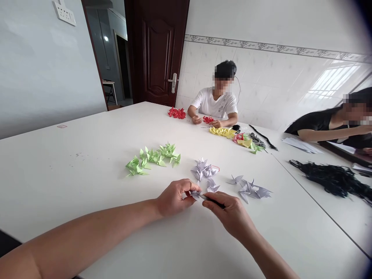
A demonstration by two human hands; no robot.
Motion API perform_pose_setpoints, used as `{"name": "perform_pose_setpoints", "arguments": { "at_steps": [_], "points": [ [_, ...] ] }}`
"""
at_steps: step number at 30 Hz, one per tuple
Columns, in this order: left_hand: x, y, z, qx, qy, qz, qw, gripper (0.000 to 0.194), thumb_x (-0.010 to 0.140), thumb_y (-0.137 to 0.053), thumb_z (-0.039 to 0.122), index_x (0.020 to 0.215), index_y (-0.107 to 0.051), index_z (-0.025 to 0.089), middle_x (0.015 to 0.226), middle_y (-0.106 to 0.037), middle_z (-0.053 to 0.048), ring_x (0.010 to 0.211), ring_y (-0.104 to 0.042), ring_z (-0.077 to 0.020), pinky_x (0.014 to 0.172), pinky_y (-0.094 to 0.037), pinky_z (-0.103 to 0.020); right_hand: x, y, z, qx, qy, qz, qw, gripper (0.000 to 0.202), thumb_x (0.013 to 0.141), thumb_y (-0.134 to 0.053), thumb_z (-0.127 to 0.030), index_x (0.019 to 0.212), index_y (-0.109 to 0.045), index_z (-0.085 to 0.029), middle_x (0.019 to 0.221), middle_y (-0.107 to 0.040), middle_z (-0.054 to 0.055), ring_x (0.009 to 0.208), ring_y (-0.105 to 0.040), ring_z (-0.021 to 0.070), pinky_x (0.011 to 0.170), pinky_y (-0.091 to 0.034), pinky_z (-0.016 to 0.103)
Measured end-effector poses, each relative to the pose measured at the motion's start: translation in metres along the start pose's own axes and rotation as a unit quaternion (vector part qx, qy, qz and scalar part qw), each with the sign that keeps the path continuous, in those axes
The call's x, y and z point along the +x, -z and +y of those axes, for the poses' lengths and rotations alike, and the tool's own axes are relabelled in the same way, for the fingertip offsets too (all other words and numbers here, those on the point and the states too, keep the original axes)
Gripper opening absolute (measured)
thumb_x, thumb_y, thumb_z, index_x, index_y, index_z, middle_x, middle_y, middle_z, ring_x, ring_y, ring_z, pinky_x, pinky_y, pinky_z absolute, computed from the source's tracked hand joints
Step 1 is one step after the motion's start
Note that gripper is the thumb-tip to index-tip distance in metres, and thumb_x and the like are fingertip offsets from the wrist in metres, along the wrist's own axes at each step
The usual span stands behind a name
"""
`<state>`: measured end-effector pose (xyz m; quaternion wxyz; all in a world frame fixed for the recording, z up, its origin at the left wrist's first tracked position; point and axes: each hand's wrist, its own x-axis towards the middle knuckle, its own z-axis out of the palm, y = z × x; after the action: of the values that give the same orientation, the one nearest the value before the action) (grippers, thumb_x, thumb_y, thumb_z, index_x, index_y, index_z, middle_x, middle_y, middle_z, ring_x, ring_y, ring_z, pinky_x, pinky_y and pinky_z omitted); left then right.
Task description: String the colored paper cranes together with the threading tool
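Note:
Between the thumb and fingers of my left hand (pixel 178 197) is a small pale purple folded paper crane (pixel 195 193). My right hand (pixel 228 209) grips a thin dark pointed tool (pixel 214 201), its tip at the paper piece. Just beyond my hands lies a cluster of pale purple cranes (pixel 203 169), with one more crane (pixel 212 185) nearer to me. More pale purple cranes (pixel 247 188) rest to the right. Green paper cranes (pixel 154 155) form a bunch farther off at the left.
Across the white table (pixel 95 186) a person (pixel 216 102) handles red paper pieces (pixel 208 119). Yellow cranes (pixel 222 131) and a red pile (pixel 176 113) lie nearby. Black cords (pixel 334 178) cover the right side, where another person (pixel 319 122) sits by papers (pixel 302 145).

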<state>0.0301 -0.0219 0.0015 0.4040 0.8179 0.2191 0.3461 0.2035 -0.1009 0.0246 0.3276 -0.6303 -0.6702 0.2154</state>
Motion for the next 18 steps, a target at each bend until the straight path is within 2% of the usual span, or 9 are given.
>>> {"name": "perform_pose_setpoints", "arguments": {
  "at_steps": [3,7,9,13,16,18],
  "points": [
    [-0.001,0.001,0.003,-0.005,0.046,0.005,0.999,0.027,0.075,-0.054,0.018,0.101,-0.059,0.016,0.09,-0.062,-0.005,0.073,-0.056,-0.0123,0.065,-0.049,-0.024,0.0,0.002,-0.005,0.024,-0.009,0.03,0.999,0.019,0.077,-0.057,-0.038,0.083,-0.067,-0.022,0.069,-0.062,0.0,0.061,-0.054,0.0148,0.054,-0.043,0.024],
    [-0.001,0.001,0.007,-0.028,0.087,-0.012,0.996,0.052,0.076,-0.052,0.018,0.126,-0.039,0.019,0.087,-0.06,-0.002,0.074,-0.053,-0.012,0.054,-0.043,-0.02,-0.001,-0.001,-0.008,0.075,-0.01,0.081,0.994,0.022,0.072,-0.06,-0.034,0.088,-0.064,-0.02,0.072,-0.063,0.001,0.061,-0.056,0.0143,0.055,-0.045,0.024],
    [-0.002,0.0,0.006,-0.039,0.087,-0.044,0.994,0.058,0.075,-0.051,0.015,0.13,-0.034,0.02,0.086,-0.06,-0.001,0.074,-0.053,-0.0115,0.055,-0.043,-0.02,-0.001,-0.006,-0.007,0.072,0.018,0.077,0.994,0.02,0.074,-0.059,-0.031,0.089,-0.065,-0.019,0.07,-0.061,0.001,0.058,-0.053,0.013,0.053,-0.044,0.023],
    [-0.002,-0.002,0.0,-0.039,0.065,-0.1,0.992,0.067,0.071,-0.05,0.007,0.132,-0.03,0.023,0.087,-0.059,0.001,0.071,-0.053,-0.0099,0.058,-0.043,-0.02,0.0,-0.014,-0.006,0.034,0.068,0.05,0.996,0.016,0.077,-0.054,-0.028,0.077,-0.067,-0.019,0.066,-0.057,0.001,0.054,-0.049,0.0113,0.049,-0.04,0.021],
    [-0.003,-0.002,-0.003,0.004,0.046,-0.08,0.996,0.063,0.073,-0.052,0.012,0.132,-0.032,0.023,0.095,-0.058,-0.002,0.078,-0.054,-0.0118,0.057,-0.044,-0.02,0.003,-0.006,0.0,0.026,0.055,0.066,0.996,0.019,0.076,-0.055,-0.032,0.072,-0.066,-0.018,0.065,-0.059,0.002,0.055,-0.052,0.0127,0.051,-0.043,0.022],
    [-0.002,-0.001,-0.003,0.056,0.029,-0.039,0.997,0.05,0.076,-0.053,0.017,0.125,-0.042,0.022,0.102,-0.056,-0.006,0.086,-0.054,-0.0148,0.06,-0.046,-0.021,0.006,0.008,0.01,0.024,0.013,0.112,0.993,0.025,0.075,-0.055,-0.04,0.073,-0.066,-0.017,0.067,-0.062,0.003,0.06,-0.055,0.0153,0.055,-0.045,0.024]
  ]
}}
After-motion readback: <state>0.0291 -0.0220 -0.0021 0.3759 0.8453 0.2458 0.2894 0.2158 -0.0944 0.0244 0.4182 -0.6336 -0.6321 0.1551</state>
